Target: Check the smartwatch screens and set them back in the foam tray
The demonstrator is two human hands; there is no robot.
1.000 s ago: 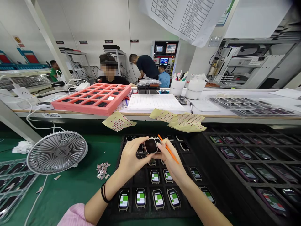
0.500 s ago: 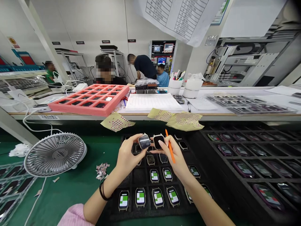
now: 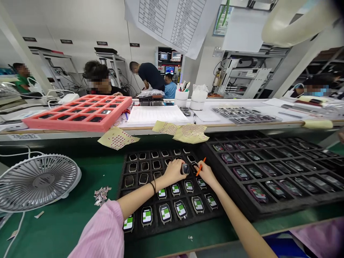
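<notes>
1. Right in the middle of the shot, the left hand was clenched on a dark smartwatch, fingers closed around the case, holding it up off the black foam tray, probably to bring it in close for handling.
2. Tight alongside came the right hand, grasping an orange pen low in the fingers, a hold that appeared to leave the fingertips free near the watch; whether they touched it, the angle did not settle.
3. Below the hands, smartwatches with lit green screens sat in rows, one per slot, the foam dividers apparently there to keep each one apart from its neighbours.
4. The upper slots held dark, unlit watch faces, while a second black tray just to the right carried more watches with colourful screens, all within easy reach.
5. Out on the left, a desk fan stood on the green mat, tilted back beside a small heap of paper scraps.
6. Across the bench, a pink foam tray held dark items in its cells, and yellow label sheets hung over the bench edge, dotted with small marks
</notes>
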